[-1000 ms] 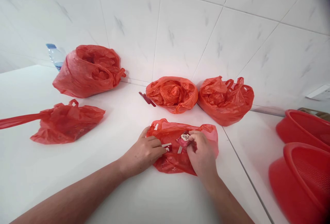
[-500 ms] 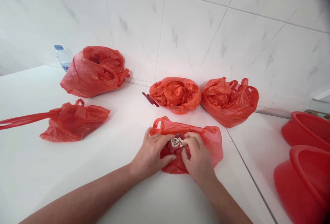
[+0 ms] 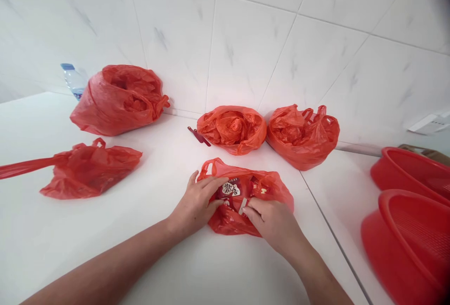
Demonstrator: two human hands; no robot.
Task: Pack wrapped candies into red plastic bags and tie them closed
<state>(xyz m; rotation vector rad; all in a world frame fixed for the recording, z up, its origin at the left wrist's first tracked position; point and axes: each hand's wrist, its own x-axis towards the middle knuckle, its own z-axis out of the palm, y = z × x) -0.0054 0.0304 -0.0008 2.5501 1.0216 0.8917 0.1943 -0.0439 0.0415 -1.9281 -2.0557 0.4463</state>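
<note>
A thin red plastic bag (image 3: 225,224) lies with its mouth open on the white table before me. Small printed packets show inside: a dark red sugar packet (image 3: 230,188) and a red packet with pale lettering (image 3: 260,187). My left hand (image 3: 197,204) grips the bag's left side, thumb and index finger apart at the mouth, beside the sugar packet. Reaching in from the right, my right hand (image 3: 277,223) pinches a red packet with a white end (image 3: 243,205); its far part is hidden in the bag.
Full red bags stand along the tiled wall: one at left (image 3: 119,103), one in the middle (image 3: 232,129), one at right (image 3: 304,138). A knotted red bag (image 3: 94,167) lies left. Dark red strips (image 3: 199,136), a bottle (image 3: 73,80) and red plastic baskets (image 3: 397,244) are around.
My right hand has shifted from the sugar packet down to a packet with a white end. More packets show in the bag. The view has swung slightly right.
</note>
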